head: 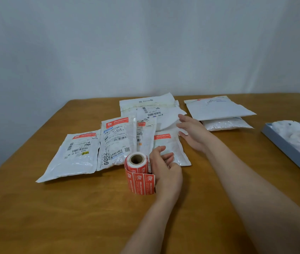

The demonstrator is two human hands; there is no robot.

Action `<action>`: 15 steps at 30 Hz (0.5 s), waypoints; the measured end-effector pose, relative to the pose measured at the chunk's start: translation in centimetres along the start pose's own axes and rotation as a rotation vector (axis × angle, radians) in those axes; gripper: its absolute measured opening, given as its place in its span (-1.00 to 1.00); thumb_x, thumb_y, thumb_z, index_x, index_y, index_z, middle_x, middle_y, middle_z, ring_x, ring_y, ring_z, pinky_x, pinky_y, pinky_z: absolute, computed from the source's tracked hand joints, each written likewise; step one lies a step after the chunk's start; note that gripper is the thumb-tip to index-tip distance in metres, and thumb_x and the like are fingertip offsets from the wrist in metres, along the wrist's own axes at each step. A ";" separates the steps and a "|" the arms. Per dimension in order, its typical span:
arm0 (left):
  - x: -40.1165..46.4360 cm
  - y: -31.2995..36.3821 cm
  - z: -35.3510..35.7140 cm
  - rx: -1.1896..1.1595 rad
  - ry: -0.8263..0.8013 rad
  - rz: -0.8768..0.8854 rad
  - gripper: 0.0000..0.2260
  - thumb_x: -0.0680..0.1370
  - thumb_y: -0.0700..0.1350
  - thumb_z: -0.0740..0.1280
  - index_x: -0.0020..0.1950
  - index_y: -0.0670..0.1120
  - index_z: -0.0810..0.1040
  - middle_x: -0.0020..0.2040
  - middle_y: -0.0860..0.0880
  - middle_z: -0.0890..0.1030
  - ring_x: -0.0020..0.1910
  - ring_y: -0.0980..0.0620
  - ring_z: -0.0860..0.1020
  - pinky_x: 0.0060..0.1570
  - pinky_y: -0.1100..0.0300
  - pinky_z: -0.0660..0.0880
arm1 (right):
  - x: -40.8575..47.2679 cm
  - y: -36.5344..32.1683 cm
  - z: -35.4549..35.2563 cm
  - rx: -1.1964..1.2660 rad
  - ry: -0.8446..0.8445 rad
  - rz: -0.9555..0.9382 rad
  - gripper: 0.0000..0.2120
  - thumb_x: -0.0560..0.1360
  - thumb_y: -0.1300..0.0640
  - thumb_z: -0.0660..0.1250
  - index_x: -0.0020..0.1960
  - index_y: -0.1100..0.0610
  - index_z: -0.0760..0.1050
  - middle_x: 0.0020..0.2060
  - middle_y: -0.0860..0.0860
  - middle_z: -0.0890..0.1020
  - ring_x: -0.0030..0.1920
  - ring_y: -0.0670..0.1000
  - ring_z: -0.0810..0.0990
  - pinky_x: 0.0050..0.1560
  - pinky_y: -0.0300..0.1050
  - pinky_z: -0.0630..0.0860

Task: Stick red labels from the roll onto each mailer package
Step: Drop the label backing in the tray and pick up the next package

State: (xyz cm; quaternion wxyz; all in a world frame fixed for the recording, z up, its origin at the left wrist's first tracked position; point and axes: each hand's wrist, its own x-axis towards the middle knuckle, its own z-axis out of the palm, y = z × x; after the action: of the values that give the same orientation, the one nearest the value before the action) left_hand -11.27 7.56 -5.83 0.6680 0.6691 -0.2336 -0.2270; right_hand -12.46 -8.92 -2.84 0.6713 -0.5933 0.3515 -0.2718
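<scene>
The left hand [164, 170] reaches in from the near edge of the wooden table [54, 208], forearm angled up and leftward, fingers loosely curled beside the roll of red labels [136, 165]; it sits just right of the roll against the loose strip, though whether it actually grips the strip I cannot tell. The roll stands upright on its end, core opening up, with a strip of labels [140, 183] unwound toward the near side. Beyond the roll, the right hand [193, 132] stretches farther out, fingers straight and relaxed, holding nothing, over the pile of white mailers [145, 123] behind the roll. Four mailers nearest the roll carry red labels, long axes running away from the viewer. Right of the roll and farther, two more mailers [219, 112] lie stacked.
</scene>
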 end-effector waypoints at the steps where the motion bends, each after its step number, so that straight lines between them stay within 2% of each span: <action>1: 0.0 0.0 0.0 -0.003 -0.002 -0.001 -0.55 0.49 -0.41 0.17 0.26 0.03 0.38 0.11 0.01 0.53 0.08 0.19 0.54 -0.12 0.49 0.44 | 0.2 0.1 0.0 0.048 0.001 0.014 -0.46 0.58 0.34 0.19 0.53 0.15 0.17 0.50 0.06 0.22 0.50 0.06 0.18 0.45 -0.03 0.25; 5: 0.1 -0.1 0.0 -0.005 0.004 -0.009 -0.55 0.48 -0.40 0.17 0.26 0.03 0.38 0.11 0.02 0.52 0.08 0.18 0.54 -0.10 0.48 0.44 | 0.6 0.4 0.0 0.311 0.012 0.074 -0.45 0.57 0.36 0.16 0.53 0.20 0.14 0.46 0.18 0.26 0.48 0.13 0.22 0.44 -0.04 0.25; 8: 0.2 -0.2 0.1 -0.002 0.008 -0.017 -0.55 0.48 -0.40 0.17 0.25 0.04 0.38 0.11 0.03 0.52 0.08 0.19 0.54 -0.10 0.48 0.44 | 0.6 0.6 0.1 0.405 -0.004 0.077 -0.44 0.56 0.37 0.15 0.53 0.23 0.12 0.45 0.18 0.27 0.44 0.14 0.31 0.44 -0.03 0.28; 11: 0.2 -0.2 0.2 -0.002 0.010 -0.014 -0.54 0.48 -0.40 0.17 0.25 0.04 0.38 0.11 0.04 0.51 0.08 0.20 0.53 -0.11 0.48 0.44 | 0.8 0.6 -0.1 0.419 0.003 0.095 -0.47 0.55 0.34 0.20 0.50 0.24 0.19 0.41 0.13 0.32 0.35 0.12 0.40 0.36 -0.08 0.36; 13: 0.2 -0.3 0.2 -0.001 0.011 -0.015 -0.55 0.48 -0.39 0.17 0.24 0.05 0.38 0.11 0.04 0.51 0.07 0.21 0.53 -0.10 0.47 0.43 | 1.0 0.5 -0.2 0.386 0.031 0.105 -0.51 0.54 0.33 0.24 0.45 0.26 0.27 0.30 0.09 0.41 0.23 0.08 0.48 0.27 -0.10 0.42; 15: 0.2 -0.4 0.2 0.010 0.014 -0.007 -0.56 0.48 -0.39 0.17 0.24 0.05 0.38 0.12 0.05 0.51 0.07 0.23 0.53 -0.10 0.48 0.42 | 1.1 0.4 -0.1 0.323 0.035 0.084 -0.53 0.54 0.33 0.25 0.43 0.26 0.29 0.21 0.07 0.46 0.20 0.06 0.50 0.26 -0.09 0.43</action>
State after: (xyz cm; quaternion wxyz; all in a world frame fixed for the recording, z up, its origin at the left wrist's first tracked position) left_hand -11.23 7.24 -6.24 0.6654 0.6748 -0.2277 -0.2237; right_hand -11.85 -9.79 -3.42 0.7625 -0.4575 0.3394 -0.3067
